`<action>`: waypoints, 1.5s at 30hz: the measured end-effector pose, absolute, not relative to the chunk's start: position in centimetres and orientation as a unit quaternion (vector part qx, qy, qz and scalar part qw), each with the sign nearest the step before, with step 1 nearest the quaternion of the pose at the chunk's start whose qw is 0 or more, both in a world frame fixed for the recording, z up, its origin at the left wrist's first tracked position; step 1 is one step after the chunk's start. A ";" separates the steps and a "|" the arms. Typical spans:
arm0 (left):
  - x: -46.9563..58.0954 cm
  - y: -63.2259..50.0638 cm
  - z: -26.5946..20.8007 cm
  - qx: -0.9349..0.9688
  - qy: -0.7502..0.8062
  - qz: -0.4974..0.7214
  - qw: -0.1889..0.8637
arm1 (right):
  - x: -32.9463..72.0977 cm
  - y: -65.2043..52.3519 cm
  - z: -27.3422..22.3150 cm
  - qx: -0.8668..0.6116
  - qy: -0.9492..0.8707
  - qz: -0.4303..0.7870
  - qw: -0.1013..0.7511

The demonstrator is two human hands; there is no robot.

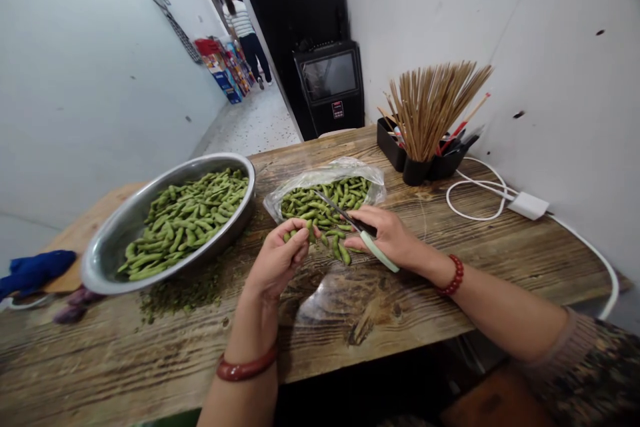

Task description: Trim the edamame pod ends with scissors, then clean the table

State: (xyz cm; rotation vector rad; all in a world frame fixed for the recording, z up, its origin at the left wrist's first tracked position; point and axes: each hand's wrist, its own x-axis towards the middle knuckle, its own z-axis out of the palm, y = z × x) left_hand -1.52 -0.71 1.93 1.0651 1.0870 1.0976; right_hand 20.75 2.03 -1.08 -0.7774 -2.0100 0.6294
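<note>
My left hand (286,252) is closed around a few green soybean pods (310,232), which poke out past the fingertips. Scissors (383,252) with a pale green handle are in my right hand (385,230), their blades pointing up and left over more pods. A clear plastic bag (280,199) lies open just beyond my hands, full of pods (330,200), with several spilled out at its near side. To the left, a large metal basin (100,263) holds a heap of pods (193,220). Trimmed green bits (183,293) are scattered on the wood by the basin.
The wooden table (345,340) meets a white wall at the right. A black holder (393,143) with thin wooden sticks (433,107) stands at the back. A white cable and adapter (527,205) lie at right, a blue cloth (37,270) at far left. A person (245,27) is beyond the doorway.
</note>
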 end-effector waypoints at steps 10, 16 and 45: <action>-0.8 -0.7 1.7 0.421 0.442 0.483 0.627 | 20.7 1.8 -1.0 -0.304 -0.816 0.264 0.415; -0.7 -0.9 1.5 0.421 0.480 0.475 0.605 | 20.6 1.9 -1.6 -0.306 -0.821 0.249 0.412; -0.1 -0.8 1.1 0.453 0.520 0.466 0.555 | 20.7 1.9 -1.9 -0.292 -0.844 0.237 0.382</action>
